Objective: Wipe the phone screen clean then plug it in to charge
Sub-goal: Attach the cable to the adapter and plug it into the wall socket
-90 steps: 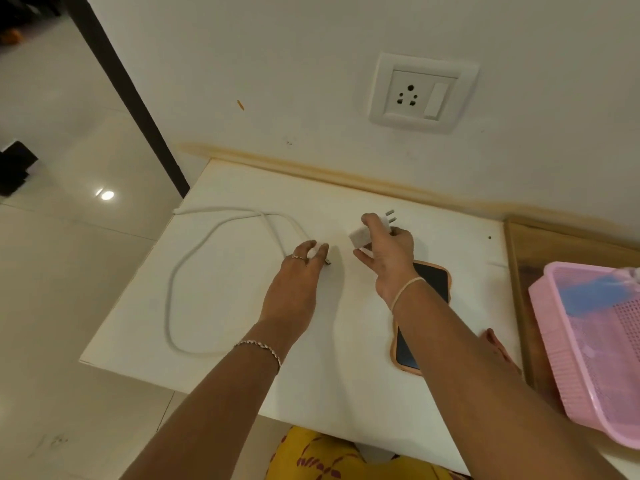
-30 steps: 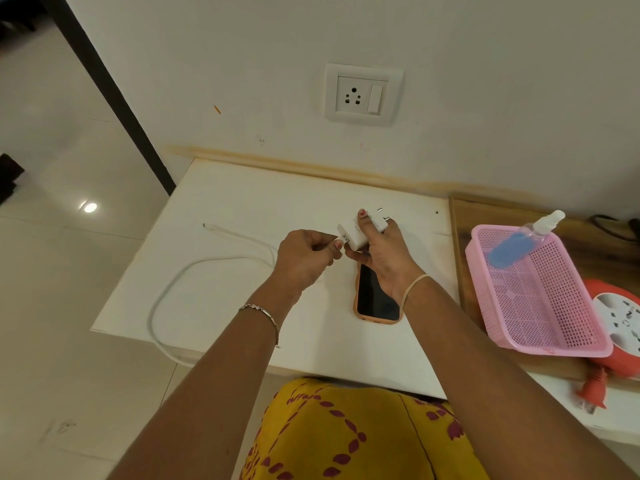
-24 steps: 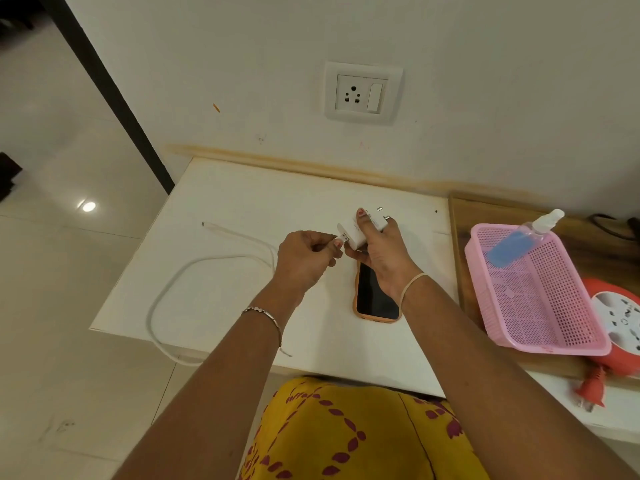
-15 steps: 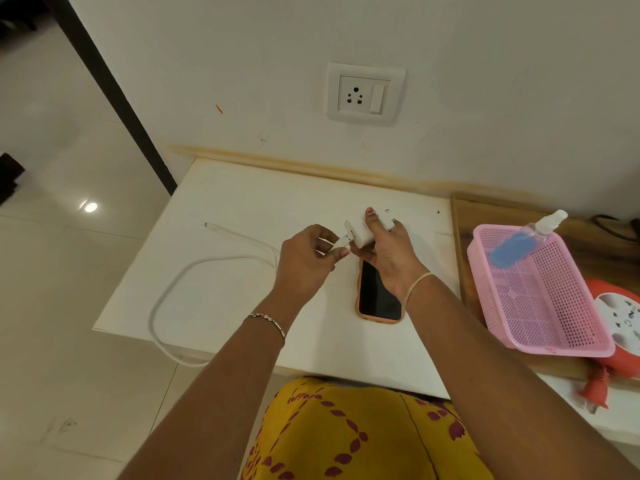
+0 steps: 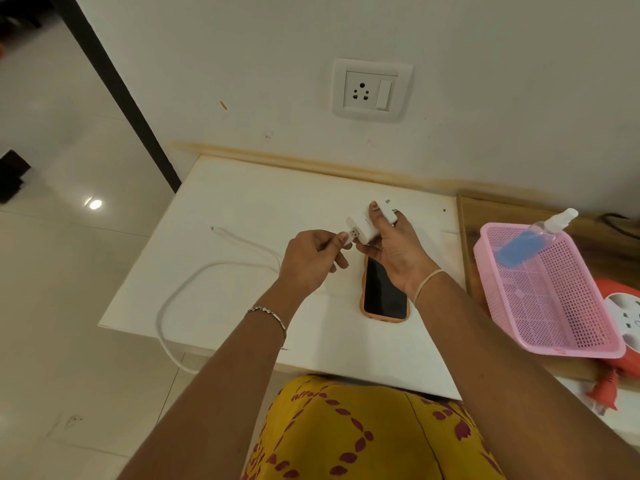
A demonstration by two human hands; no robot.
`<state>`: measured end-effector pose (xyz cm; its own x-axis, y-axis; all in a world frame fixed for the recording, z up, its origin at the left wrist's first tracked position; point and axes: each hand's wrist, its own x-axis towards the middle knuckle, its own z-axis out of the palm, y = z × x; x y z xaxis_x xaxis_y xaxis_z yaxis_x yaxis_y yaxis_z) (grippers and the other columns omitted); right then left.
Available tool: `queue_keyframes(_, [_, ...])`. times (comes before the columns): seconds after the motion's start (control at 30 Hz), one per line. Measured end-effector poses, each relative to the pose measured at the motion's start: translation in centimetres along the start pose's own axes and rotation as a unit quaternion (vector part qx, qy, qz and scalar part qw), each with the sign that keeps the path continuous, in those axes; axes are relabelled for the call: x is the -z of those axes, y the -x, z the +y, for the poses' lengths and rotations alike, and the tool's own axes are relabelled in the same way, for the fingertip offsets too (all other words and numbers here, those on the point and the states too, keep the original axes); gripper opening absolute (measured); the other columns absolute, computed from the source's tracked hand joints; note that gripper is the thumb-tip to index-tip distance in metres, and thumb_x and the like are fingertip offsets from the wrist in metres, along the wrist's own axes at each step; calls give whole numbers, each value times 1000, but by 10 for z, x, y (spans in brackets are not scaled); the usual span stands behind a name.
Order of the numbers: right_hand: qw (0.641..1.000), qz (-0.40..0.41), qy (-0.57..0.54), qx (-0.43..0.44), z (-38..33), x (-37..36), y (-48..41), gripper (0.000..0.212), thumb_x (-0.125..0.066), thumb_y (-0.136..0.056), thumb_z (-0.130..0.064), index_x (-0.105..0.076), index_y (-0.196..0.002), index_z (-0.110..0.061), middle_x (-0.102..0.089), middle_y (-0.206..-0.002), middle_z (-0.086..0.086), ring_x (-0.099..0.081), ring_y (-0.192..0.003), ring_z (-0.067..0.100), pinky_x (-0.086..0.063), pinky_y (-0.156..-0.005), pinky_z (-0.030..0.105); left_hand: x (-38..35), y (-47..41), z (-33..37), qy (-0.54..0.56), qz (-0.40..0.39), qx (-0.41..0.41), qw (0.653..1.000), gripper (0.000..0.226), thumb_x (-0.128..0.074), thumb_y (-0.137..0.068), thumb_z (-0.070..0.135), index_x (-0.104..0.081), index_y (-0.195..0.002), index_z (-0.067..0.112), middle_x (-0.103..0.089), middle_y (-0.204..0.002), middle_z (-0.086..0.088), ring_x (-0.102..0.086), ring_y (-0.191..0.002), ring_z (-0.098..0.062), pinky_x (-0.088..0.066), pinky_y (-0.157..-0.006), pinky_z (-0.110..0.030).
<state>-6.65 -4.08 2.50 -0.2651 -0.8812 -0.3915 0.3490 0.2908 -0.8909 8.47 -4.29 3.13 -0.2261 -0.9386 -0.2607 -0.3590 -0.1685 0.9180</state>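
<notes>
Lap: yellow patterned cloth at the table's (image 5: 263, 202) near edge.
Phone (image 5: 383, 294): flat on the table, dark screen up, in an orange case; its far end lies under the right wrist.
Left hand (image 5: 310, 263): fingers curled, thumb and forefinger pinching the cable's (image 5: 180, 289) end right at the adapter's (image 5: 363, 227) port; whether the end is seated cannot be told.
Right hand (image 5: 393, 249): grips the adapter above the phone's far end, thumb across its top, pins pointing away towards the wall.
Cable: white, looped on the table's left part and hanging over the near edge; its other end lies free on the table.
Basket (image 5: 568, 327): pink, right of the phone, well apart from it.
Bottle (image 5: 533, 244): leans in the basket's far corner, blue liquid inside.
Reel (image 5: 625, 315): orange, behind the basket's right side.
Socket (image 5: 371, 90): on the wall beyond the hands, nothing plugged in.
</notes>
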Motion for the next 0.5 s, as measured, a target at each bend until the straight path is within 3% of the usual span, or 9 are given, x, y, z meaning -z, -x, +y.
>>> queue_keyframes(0.2, [1000,-18,20,11,-1,-4,1,39,-61,-89,-39,-51,-119,-16,-65,-109,6,-68,-86,19,-56,-70,30,0,-1,5,25,-4,24,999,30,-54,-94,37,-74,-92,14,-66,-61,4,-53,-56,-10,-46,-69,-22])
queue_keyframes(0.37, [998,-20,51,29,-2,-9,1,25,-62,-89,-38,-54,-107,-23,-67,-99,0,-69,-82,16,-57,-67,28,-3,0,5,30,12,30,999,28,-54,-93,37,-73,-87,17,-68,-61,5,-56,-55,-9,-46,-67,-22])
queue_keyframes(0.5, [997,-35,70,24,-1,-11,0,25,-62,-89,-37,-52,-107,-23,-66,-105,3,-69,-83,17,-56,-64,25,-4,-1,1,34,25,38,998,28,-55,-93,37,-73,-88,17,-70,-62,5,-57,-54,-8,-48,-70,-23])
